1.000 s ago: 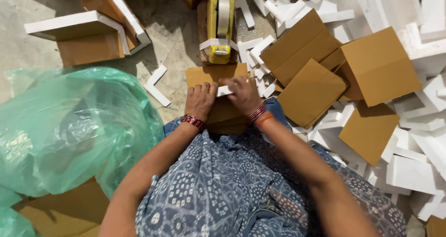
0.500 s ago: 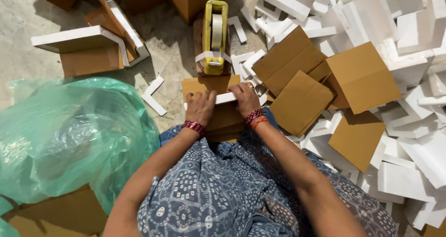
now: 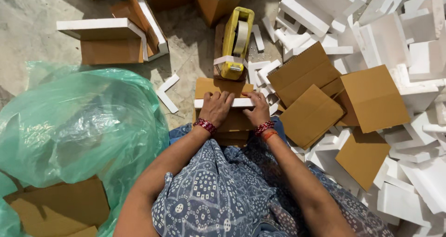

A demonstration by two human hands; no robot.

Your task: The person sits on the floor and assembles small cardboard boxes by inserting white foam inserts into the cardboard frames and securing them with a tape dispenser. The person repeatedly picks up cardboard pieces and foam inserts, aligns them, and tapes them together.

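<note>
The left hand (image 3: 216,108) lies palm down on a white foam strip (image 3: 241,103), the fingers close together and pressed on it. The right hand (image 3: 258,109) holds the other end of the same strip, its fingers curled over the edge; whether the thumb pinches from below I cannot tell. The strip rests across a small cardboard box (image 3: 223,87), which sits under both hands, against the person's lap. Just beyond the fingertips stands a yellow tape dispenser (image 3: 237,44). To the right of the right hand lie flat cardboard sheets (image 3: 310,115) over a heap of foam pieces (image 3: 418,56). To the left of the left hand is a green plastic bag (image 3: 79,125), near but apart.
</note>
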